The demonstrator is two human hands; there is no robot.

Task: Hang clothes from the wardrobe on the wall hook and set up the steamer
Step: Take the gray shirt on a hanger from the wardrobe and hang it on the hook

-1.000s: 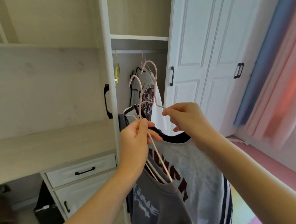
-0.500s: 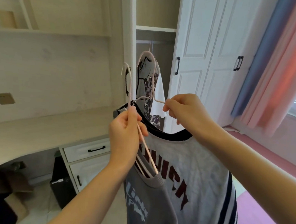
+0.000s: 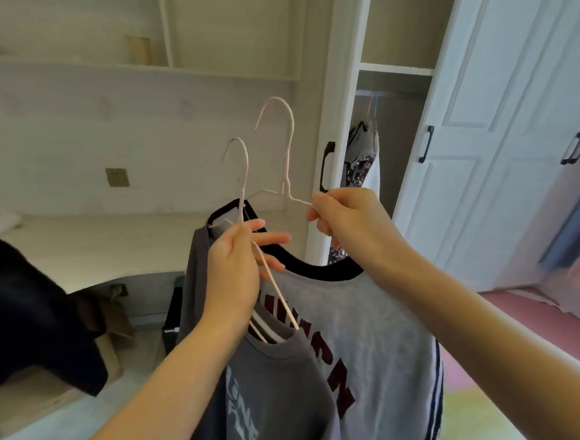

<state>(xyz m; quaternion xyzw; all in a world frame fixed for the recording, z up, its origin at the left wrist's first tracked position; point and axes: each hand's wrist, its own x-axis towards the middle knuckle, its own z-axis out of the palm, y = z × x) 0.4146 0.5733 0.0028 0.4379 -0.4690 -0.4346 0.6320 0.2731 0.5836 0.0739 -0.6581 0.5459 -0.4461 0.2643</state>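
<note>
Two pale pink wire hangers were held up in front of the open wardrobe (image 3: 389, 130). The left hand (image 3: 235, 271) was closed around the neck of the nearer hanger (image 3: 241, 178), thumb up along the wire, two fingers extended to the right; a dark grey T-shirt (image 3: 270, 390) hung from this hanger, its collar just below the wrist. The right hand (image 3: 347, 220) was pinched on the shoulder wire of the farther hanger (image 3: 286, 151), which carried a light grey shirt (image 3: 376, 346) with a black collar, dark red lettering and dark side stripes. The two garments overlapped, the dark grey one in front. Both hooks stood free in the air, touching nothing, against the pale wall above the desk top (image 3: 91, 240).

One garment (image 3: 363, 156) was seen left on the wardrobe rail, behind the right hand. The white wardrobe door (image 3: 475, 147) stood open at right, its edge close beside the right forearm. Open floor was seen to the right of the shirts. At lower left, a dark blurred mass (image 3: 18, 304) stood in front of the desk edge. A wall socket plate (image 3: 117, 177) was noted left of the hooks. No wall hook or steamer could be made out.
</note>
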